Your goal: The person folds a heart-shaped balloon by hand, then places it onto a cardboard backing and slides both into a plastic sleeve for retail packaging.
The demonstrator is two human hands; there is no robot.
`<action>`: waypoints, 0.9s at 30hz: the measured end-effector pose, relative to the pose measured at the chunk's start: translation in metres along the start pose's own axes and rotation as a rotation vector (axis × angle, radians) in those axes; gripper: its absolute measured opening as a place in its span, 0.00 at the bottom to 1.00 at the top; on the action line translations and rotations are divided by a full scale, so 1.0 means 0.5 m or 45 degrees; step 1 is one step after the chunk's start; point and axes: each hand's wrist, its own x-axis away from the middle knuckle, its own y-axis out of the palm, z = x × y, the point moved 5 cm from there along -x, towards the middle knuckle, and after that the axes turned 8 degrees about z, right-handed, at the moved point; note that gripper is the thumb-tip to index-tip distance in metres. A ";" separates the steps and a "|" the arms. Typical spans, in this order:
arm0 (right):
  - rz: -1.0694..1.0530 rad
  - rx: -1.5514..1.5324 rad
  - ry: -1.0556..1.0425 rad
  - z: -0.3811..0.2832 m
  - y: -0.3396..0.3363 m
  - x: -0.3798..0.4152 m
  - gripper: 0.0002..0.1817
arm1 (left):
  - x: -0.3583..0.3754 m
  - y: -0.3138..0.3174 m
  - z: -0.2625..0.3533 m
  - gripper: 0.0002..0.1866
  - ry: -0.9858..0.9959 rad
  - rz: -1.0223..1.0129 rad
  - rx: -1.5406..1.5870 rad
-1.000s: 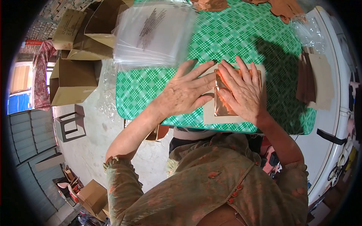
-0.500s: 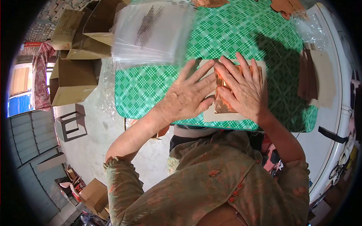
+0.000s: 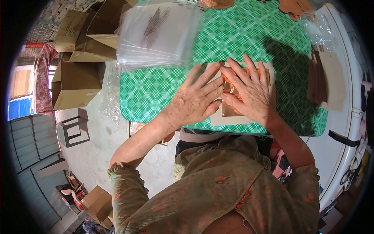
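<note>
A shiny copper-coloured sheet (image 3: 230, 110) lies on a larger beige board (image 3: 218, 119) near the front edge of the green checked tablecloth (image 3: 156, 91). My right hand (image 3: 251, 91) rests flat on the copper sheet with its fingers spread and hides much of it. Just left of it, my left hand (image 3: 196, 95) lies with spread fingers over the board's left side, its fingertips by the sheet's left edge. Neither hand grips anything.
Clear plastic bags (image 3: 156, 35) are stacked at the table's back left. Orange-brown pieces (image 3: 294, 7) lie at the far edge. Brown and beige sheets (image 3: 333, 80) sit to the right, below crumpled clear plastic (image 3: 321, 31). Open cardboard boxes (image 3: 80, 76) stand left; a grey stool frame (image 3: 74, 128) is below.
The thumb of my right hand has moved slightly up and left over the copper sheet. My left hand has hardly moved.
</note>
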 end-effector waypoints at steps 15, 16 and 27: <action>0.027 -0.051 0.029 -0.002 0.002 -0.001 0.38 | -0.002 -0.009 -0.014 0.24 0.028 0.111 0.234; 0.025 -0.052 0.031 -0.002 0.002 -0.001 0.38 | -0.001 -0.008 -0.014 0.25 0.022 0.113 0.244; 0.056 -0.084 0.024 -0.001 0.008 0.002 0.39 | 0.007 -0.024 0.008 0.26 -0.104 0.104 0.184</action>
